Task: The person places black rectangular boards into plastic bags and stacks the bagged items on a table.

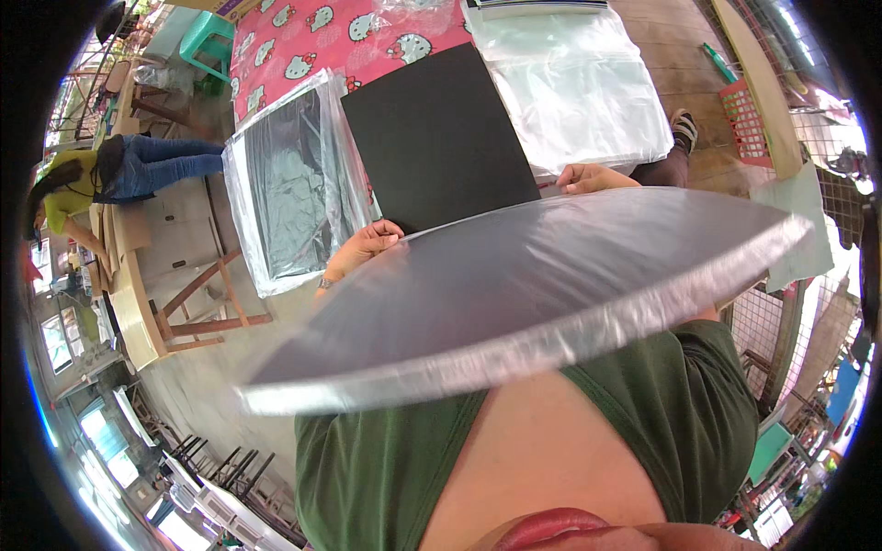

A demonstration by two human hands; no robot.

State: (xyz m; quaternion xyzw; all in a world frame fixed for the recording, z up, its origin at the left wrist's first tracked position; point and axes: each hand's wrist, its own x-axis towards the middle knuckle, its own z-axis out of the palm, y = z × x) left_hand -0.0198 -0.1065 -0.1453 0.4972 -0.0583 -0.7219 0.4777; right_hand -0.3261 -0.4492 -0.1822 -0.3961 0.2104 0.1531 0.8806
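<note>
A large translucent plastic bag or sleeve (551, 266) is raised in front of me, its silvery lower edge bowed near my chest. My left hand (370, 242), closed in a pinch, grips its far edge at the left. Farther right, my right hand (593, 178) pinches that same edge, fingers closed. A flat black rectangular sheet (441, 138) lies on the table between my hands, its near end meeting the bag's edge. Whether the sheet runs inside the bag I cannot tell. My wrists and forearms are partly hidden behind the plastic.
A plastic-wrapped stack (299, 184) lies left of the black sheet. Clear plastic bags (583, 101) are piled at its right, on a table with a pink patterned cover (303, 41). A person (138, 170) bends over another table at the left. A red basket (746, 124) stands far right.
</note>
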